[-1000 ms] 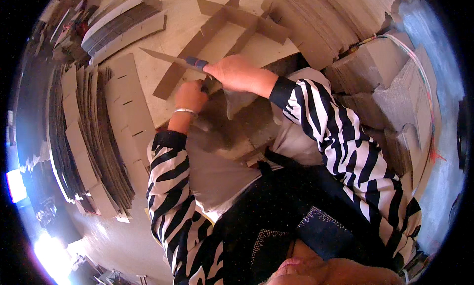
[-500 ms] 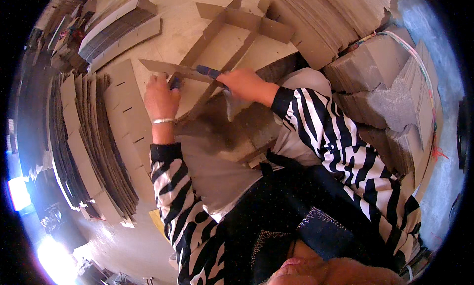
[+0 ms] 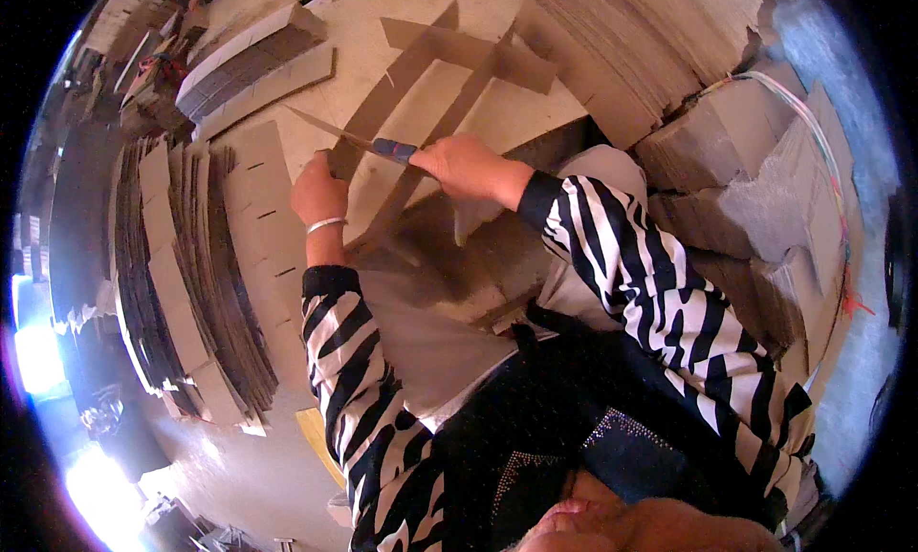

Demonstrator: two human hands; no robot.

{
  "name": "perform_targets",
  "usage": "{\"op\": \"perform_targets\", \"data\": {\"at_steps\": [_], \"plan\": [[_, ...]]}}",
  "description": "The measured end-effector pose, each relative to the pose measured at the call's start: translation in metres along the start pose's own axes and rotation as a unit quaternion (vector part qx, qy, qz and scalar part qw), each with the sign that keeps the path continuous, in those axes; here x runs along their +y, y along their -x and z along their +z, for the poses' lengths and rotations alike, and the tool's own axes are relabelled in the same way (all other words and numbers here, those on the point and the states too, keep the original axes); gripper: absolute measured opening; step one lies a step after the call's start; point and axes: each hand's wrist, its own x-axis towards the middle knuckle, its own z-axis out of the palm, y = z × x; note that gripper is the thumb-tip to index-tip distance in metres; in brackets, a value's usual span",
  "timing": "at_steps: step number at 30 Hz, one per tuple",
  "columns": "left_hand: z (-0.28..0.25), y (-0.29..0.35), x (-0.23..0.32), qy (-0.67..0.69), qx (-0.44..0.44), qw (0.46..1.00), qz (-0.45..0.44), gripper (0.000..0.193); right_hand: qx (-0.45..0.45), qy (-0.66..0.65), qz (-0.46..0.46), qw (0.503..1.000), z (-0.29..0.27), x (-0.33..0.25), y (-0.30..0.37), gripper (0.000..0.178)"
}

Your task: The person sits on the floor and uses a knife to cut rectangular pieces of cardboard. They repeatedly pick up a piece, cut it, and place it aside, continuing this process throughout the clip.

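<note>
Far to my left, along the floor's left side, I see fanned stacks of slotted cardboard sheets (image 3: 191, 284), their edges overlapping like shingles. Above them, toward the upper left corner, lies a thicker bundle of flat cardboard (image 3: 253, 60). My left hand (image 3: 318, 191), with a pale bangle on the wrist, is closed on the near end of a long cardboard strip (image 3: 411, 69), fingers curled over it. Just beside it to the right, my right hand (image 3: 466, 165) is wrapped tight around the blue handle of a knife (image 3: 359, 141), whose blade points left and slightly up, passing above my left hand and lying against the cardboard strip. Below both hands a flat cardboard panel (image 3: 430, 332) rests over my lap. On the right, well apart from my hands, taller piles of folded grey cardboard (image 3: 755, 179) stand, with a coloured cord (image 3: 834, 198) looped over them.
</note>
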Motion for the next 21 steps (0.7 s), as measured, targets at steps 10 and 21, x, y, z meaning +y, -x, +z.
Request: {"op": "perform_targets", "data": {"at_steps": [10, 21], "plan": [[-0.019, -0.003, 0.001, 0.012, -0.048, 0.996, -0.069, 0.033, -0.02, -0.031, 0.057, 0.998, -0.002, -0.018, -0.017, 0.025], [-0.003, -0.018, 0.02, -0.067, -0.097, 0.993, -0.02, 0.043, 0.085, 0.001, 0.216, 0.973, -0.072, 0.077, 0.027, 0.041]]}}
